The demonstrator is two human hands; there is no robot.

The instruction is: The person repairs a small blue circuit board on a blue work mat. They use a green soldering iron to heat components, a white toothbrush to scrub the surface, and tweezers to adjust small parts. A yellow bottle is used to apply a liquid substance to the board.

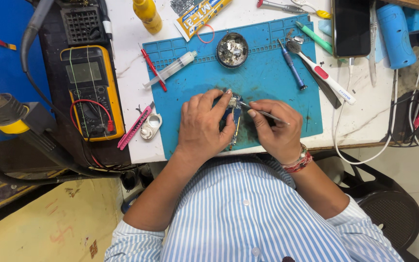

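Note:
A small blue circuit board point(234, 112) lies on a blue work mat point(267, 73) near the table's front edge. My left hand point(203, 125) rests over the board's left side and pins it down with the fingers. My right hand point(277, 130) grips thin metal tweezers point(264, 113) whose tips touch the top of the board. Much of the board is hidden under my left hand.
A round tin of metal scraps point(232, 49), a syringe point(170, 69), a red pen point(153, 69), a blue screwdriver point(292, 65) and a white toothbrush point(322, 73) lie on the mat. A yellow multimeter point(92, 90) sits left; a black phone point(351, 26) sits upper right.

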